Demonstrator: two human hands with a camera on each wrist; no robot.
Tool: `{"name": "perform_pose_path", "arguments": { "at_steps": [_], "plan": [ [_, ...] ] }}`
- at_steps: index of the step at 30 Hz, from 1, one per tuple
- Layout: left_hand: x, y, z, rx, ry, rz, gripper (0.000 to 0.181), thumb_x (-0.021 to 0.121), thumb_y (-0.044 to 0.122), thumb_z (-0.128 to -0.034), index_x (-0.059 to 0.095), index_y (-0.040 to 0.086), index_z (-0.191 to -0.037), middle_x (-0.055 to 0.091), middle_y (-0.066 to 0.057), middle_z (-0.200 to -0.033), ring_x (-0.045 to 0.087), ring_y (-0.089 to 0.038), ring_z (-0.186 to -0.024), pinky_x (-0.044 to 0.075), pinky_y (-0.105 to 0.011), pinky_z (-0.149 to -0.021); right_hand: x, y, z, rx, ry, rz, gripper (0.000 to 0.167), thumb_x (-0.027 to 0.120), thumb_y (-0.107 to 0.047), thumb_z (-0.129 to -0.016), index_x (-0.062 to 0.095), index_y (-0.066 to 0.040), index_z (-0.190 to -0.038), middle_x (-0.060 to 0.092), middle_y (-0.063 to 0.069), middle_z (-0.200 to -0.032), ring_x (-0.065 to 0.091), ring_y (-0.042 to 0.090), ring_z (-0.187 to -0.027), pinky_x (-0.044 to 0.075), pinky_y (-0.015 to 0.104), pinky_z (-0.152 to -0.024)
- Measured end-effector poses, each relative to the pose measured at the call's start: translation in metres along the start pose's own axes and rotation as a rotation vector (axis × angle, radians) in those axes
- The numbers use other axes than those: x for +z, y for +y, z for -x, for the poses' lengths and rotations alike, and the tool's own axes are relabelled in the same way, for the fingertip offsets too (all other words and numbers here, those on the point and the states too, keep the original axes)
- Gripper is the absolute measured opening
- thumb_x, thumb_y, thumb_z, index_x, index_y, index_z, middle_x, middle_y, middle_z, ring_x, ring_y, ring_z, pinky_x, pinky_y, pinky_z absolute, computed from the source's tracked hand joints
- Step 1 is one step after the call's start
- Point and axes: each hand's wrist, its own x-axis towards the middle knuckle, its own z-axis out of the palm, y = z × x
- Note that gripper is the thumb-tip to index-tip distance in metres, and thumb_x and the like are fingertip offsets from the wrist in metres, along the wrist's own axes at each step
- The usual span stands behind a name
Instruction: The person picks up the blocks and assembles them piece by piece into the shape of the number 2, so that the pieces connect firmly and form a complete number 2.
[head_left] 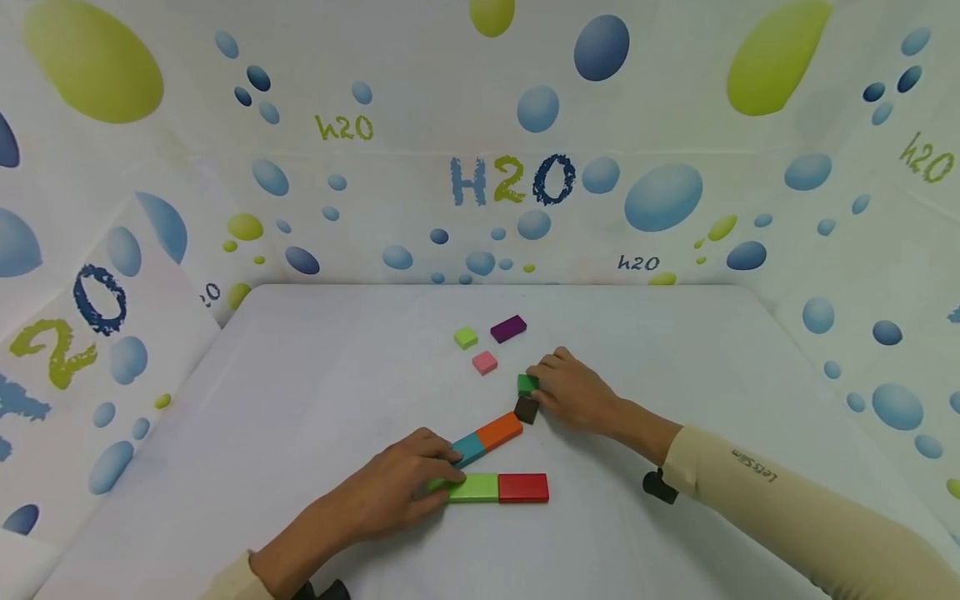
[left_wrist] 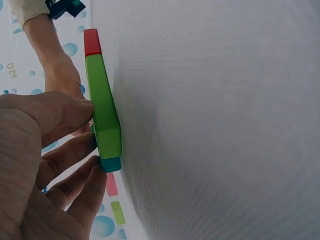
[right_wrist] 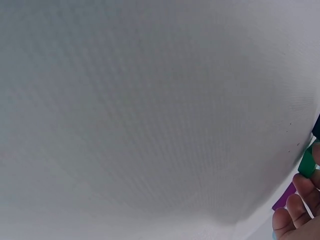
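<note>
A light green block [head_left: 474,488] lies end to end with a red block [head_left: 523,488]. My left hand [head_left: 401,487] holds the light green block at its left end, thumb along the near side, and its fingertips touch a teal block [head_left: 468,450]. The teal one meets an orange block [head_left: 500,431] in a slanted row. Beyond the orange end stand a black block [head_left: 527,409] and a dark green block [head_left: 527,383]. My right hand [head_left: 573,389] pinches the dark green block, which touches the black one. In the right wrist view, that dark green block [right_wrist: 307,162] shows at the fingertips.
Farther back on the white table [head_left: 337,358] lie a small lime block [head_left: 466,337], a pink block [head_left: 485,362] and a purple block [head_left: 509,328]. A patterned backdrop [head_left: 420,192] encloses the table at the back and sides.
</note>
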Motion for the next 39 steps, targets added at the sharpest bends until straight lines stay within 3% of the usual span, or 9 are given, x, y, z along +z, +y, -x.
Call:
{"name": "perform_pose_path", "arguments": {
  "at_steps": [27, 39],
  "plan": [
    [0.005, 0.0053, 0.0022, 0.004, 0.032, -0.019, 0.023, 0.076, 0.016, -0.09, 0.079, 0.019, -0.112, 0.067, 0.004, -0.119, 0.056, -0.012, -0.115, 0.055, -0.031, -0.095, 0.0059, 0.006, 0.0075, -0.055, -0.006, -0.007, 0.04, 0.07, -0.018, -0.096, 0.064, -0.002, -0.132, 0.066, 0.011, -0.122, 0.053, 0.024, -0.11, 0.054, 0.033, -0.095],
    [0.0079, 0.0065, 0.0031, 0.004, 0.032, -0.016, 0.023, 0.077, 0.017, -0.0904, 0.079, 0.019, -0.113, 0.067, 0.004, -0.119, 0.056, -0.012, -0.116, 0.055, -0.029, -0.096, 0.0008, 0.0046, 0.007, -0.001, -0.045, -0.005, 0.047, 0.069, -0.017, -0.093, 0.06, -0.004, -0.137, 0.065, 0.01, -0.13, 0.053, 0.025, -0.113, 0.053, 0.035, -0.097]
  ]
}}
